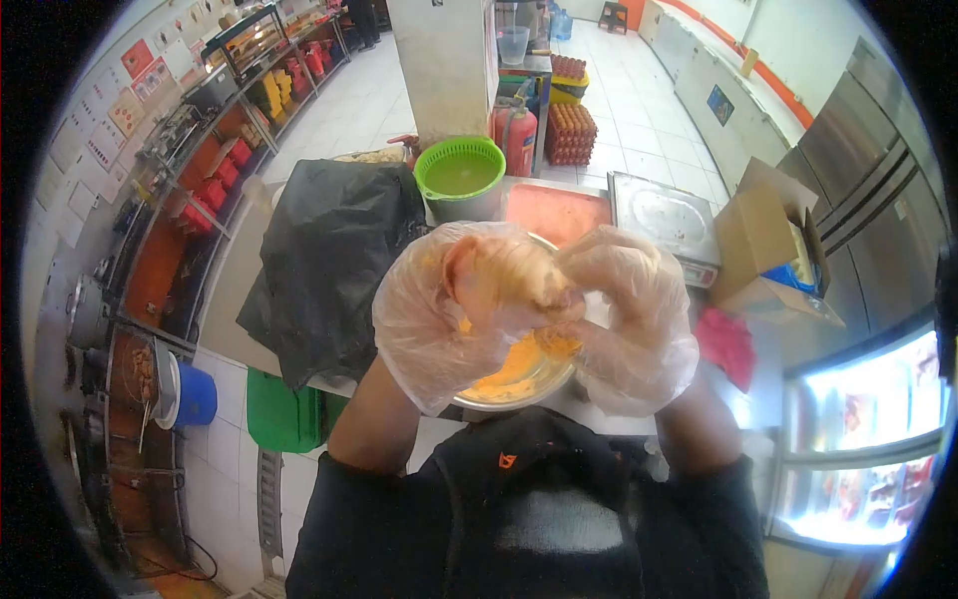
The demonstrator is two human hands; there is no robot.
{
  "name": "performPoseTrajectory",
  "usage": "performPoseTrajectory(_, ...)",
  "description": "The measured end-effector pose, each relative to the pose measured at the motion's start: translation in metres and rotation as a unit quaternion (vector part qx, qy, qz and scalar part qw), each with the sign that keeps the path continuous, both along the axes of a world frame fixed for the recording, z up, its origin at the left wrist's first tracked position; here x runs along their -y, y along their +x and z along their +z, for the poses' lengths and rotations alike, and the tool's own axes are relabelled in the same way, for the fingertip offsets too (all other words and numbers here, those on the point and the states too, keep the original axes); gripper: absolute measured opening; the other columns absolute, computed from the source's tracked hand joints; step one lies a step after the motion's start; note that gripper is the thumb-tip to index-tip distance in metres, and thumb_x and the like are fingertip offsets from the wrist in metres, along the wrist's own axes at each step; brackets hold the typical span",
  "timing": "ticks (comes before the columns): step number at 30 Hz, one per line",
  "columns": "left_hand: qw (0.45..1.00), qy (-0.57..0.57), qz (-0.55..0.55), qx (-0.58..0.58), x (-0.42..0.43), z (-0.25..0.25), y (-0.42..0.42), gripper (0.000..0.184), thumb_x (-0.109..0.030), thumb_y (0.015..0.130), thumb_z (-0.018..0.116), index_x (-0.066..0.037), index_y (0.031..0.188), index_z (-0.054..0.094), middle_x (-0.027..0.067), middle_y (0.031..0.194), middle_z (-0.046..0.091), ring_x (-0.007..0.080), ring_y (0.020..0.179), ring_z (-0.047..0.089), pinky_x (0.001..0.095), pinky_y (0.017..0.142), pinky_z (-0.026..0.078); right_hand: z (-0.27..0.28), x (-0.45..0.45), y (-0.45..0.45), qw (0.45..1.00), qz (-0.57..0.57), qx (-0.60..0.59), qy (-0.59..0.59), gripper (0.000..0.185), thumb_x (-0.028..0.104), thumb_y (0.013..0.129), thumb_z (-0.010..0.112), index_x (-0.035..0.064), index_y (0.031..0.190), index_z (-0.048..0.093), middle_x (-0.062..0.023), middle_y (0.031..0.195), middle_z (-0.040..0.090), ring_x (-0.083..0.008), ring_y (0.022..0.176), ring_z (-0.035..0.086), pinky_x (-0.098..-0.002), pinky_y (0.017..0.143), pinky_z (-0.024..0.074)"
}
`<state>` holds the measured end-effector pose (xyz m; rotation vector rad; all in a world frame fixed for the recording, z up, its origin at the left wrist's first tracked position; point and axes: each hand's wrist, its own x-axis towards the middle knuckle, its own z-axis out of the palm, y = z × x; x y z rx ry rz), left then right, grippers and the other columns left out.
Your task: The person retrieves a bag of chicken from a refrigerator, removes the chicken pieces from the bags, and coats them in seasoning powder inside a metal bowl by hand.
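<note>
So both hands are up in front of the chest, each in a clear, baggy plastic glove, with a raw-looking piece of chicken (499, 275) between them. It's pale and pinkish, and it's being held up in the air over the bowl (552, 387), not resting in it. The left hand (429, 324) has its grip closed around the fat end of the chicken, with the palm and thumb side against it. The right hand (634, 324) has its grip clamped on the narrower end, fingertips pressed right against the meat.

The bowl is round metal and sits on the desk (228, 304). There's orange-yellow stuff smeared around inside, and some of the same colour is on the right glove's fingers.

Around that, a big black plastic bag (334, 260) is spread out on the left-hand side of the desk. Just past the bowl there's a bright green strainer (423, 172) on top of a bucket, with a shallow tray (559, 212) of something pinkish-red next to it. To the right of that is a metal-topped scale (667, 215), then an open cardboard box (748, 250) with something blue poking out. A pink cloth (726, 349) lies near the right forearm. Can't make out what, if anything, is under the bag.
</note>
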<state>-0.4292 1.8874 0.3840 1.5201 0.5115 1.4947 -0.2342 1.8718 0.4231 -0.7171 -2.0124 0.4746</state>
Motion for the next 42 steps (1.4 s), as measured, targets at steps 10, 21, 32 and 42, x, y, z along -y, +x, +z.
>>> performPoseTrajectory(10,0.974,0.155,-0.121,-0.115,-0.018,0.018,-0.031,0.052,-0.024,0.054,0.089,-0.004,0.092,0.058,0.0169,0.100,0.065,0.0284,0.091,0.063,0.0380,0.076,0.053,0.005,0.001,0.001,0.974,-0.012,0.104,0.198,0.026,0.010,0.059,0.072,0.0106,0.084,0.064,-0.0054,0.092,0.061,-0.0257,0.081,0.062,-0.0375,0.066,0.0516)
performPoseTrajectory(21,0.876,0.298,-0.042,-0.377,-0.005,0.065,-0.023,0.047,-0.023,0.066,0.082,-0.012,0.106,0.060,0.0075,0.101,0.065,0.0271,0.090,0.062,0.0376,0.082,0.048,0.021,0.007,0.004,0.932,0.002,0.223,0.286,0.029,0.016,0.052,0.066,0.0111,0.080,0.064,-0.0020,0.092,0.059,-0.0244,0.083,0.061,-0.0361,0.061,0.0527)
performPoseTrajectory(32,0.831,0.427,0.111,-0.339,-0.006,0.049,-0.010,0.028,-0.023,0.063,0.079,-0.016,0.081,0.058,0.0014,0.081,0.055,0.0226,0.076,0.054,0.0353,0.070,0.043,0.026,0.007,0.007,0.927,-0.021,0.219,0.303,0.030,0.014,0.048,0.069,0.0107,0.079,0.067,-0.0015,0.088,0.059,-0.0222,0.077,0.060,-0.0330,0.063,0.0524)
performPoseTrajectory(42,0.793,0.512,0.217,-0.249,0.007,0.020,-0.034,0.032,-0.023,0.060,0.079,-0.016,0.088,0.063,-0.0004,0.094,0.059,0.0222,0.081,0.057,0.0378,0.063,0.048,0.001,0.011,0.007,0.940,0.009,0.114,0.320,0.035,0.014,0.050,0.067,0.0068,0.085,0.067,-0.0067,0.094,0.059,-0.0259,0.082,0.060,-0.0369,0.069,0.0523)
